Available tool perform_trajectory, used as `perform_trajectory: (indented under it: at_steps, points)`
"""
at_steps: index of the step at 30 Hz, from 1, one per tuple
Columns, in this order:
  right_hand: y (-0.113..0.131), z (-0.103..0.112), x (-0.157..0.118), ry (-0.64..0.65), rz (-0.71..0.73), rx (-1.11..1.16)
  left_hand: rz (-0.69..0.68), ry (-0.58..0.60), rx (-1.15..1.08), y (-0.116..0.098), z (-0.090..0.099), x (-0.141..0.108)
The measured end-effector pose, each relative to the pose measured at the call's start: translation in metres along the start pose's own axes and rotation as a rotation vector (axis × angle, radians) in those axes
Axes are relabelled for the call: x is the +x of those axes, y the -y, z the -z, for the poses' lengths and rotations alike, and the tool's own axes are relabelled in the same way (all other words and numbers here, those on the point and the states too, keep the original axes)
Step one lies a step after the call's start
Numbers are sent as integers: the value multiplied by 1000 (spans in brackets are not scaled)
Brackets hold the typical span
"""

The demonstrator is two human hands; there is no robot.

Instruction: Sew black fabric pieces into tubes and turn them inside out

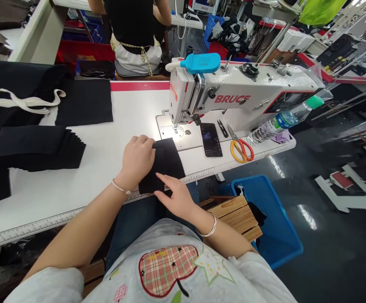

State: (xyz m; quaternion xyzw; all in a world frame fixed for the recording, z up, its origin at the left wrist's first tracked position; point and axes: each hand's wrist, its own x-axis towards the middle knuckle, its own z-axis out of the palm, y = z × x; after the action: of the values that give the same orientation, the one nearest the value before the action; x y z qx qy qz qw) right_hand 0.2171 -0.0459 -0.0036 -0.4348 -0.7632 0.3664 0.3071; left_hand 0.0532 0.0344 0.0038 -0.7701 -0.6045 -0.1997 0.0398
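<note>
A folded piece of black fabric (pixel 166 162) lies at the front edge of the white sewing table (pixel 107 168), just before the sewing machine's needle plate. My left hand (pixel 137 159) rests at its upper left edge, fingers curled together over the cloth; the fingertips are partly hidden. At the lower edge of the fabric is my right hand (pixel 178 197), thumb and index finger apart, the index fingertip touching the cloth. The white sewing machine (pixel 227 92) stands beyond, its presser foot (pixel 176 128) behind the fabric and apart from it.
A phone (pixel 211 140), thread snips (pixel 222 128), scissors (pixel 240 147) and a water bottle (pixel 284 120) lie by the machine. Stacked black fabric pieces (pixel 37 145) and a cream strap (pixel 21 100) are at left. A blue bin (pixel 274 227) stands below right. Another person (pixel 135 38) sits ahead.
</note>
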Motion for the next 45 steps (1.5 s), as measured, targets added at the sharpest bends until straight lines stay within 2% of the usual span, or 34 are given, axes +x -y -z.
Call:
perform_trajectory:
  at_steps: [3,5,7,8,10,13,15,17,19,23,26,29,33,36,38,40,42,45]
  points:
    - [1,-11,-3,132,66,51,25,108,35,-23,7,-13]
    - [-8,-14,-7,213,81,83,39,166,63,-33,8,-23]
    - [-26,-4,-11,194,51,72,40,182,80,-38,6,-31]
    - [-38,7,-13,123,18,36,37,175,83,-39,5,-34]
    - [-66,45,-13,-112,-77,-85,18,144,71,-39,0,-40]
    - [-111,123,-10,-468,-243,-366,-54,88,5,-34,-6,-47]
    - [-136,170,-10,-601,-386,-580,-120,66,-43,-27,-7,-51]
    - [-153,202,-10,-569,-514,-727,-193,68,-77,-15,-6,-55]
    - [-163,218,-9,-477,-559,-833,-274,94,-99,-1,-5,-58]
    - [-162,226,3,-347,-654,-943,-335,178,-115,24,-3,-64]
    - [-154,229,14,-234,-747,-901,-323,197,-79,30,-6,-64]
    - [-144,229,14,-196,-789,-858,-276,144,-15,24,-10,-61]
    - [-129,216,-12,-338,-786,-771,-228,73,19,11,-11,-54]
    - [-109,191,-38,-547,-776,-580,-211,41,-24,7,-11,-51]
    - [-91,163,-51,-626,-684,-334,-214,19,-45,7,-11,-51]
    - [-71,127,-59,-556,-574,-28,-225,-3,-48,7,-10,-51]
    - [-51,89,-63,-406,-518,208,-229,-27,-35,7,-8,-51]
    - [-30,38,-66,-197,-554,469,-238,-78,0,7,-6,-52]
